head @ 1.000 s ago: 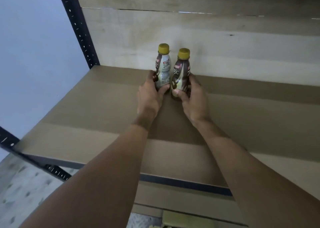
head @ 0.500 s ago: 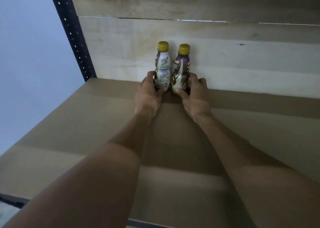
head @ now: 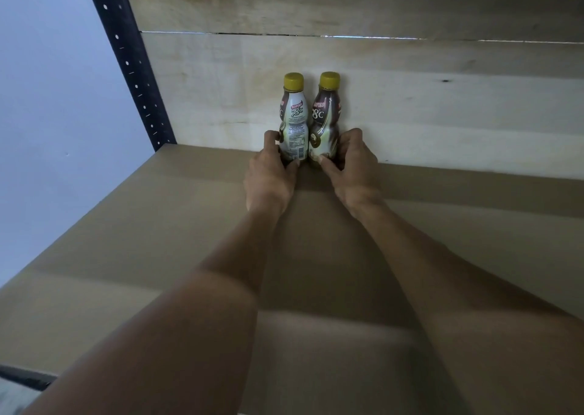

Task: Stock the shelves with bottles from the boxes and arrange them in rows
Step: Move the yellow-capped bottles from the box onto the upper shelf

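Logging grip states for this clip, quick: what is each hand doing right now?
Left hand: closed, gripping the left Kopiko bottle near its base.
Right hand: closed, gripping the right Kopiko bottle near its base.

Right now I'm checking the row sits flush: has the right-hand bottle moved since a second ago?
Yes. The right-hand bottle, gripped by the right hand, has slid back along the shelf towards the wooden back board; earlier more shelf showed behind it.
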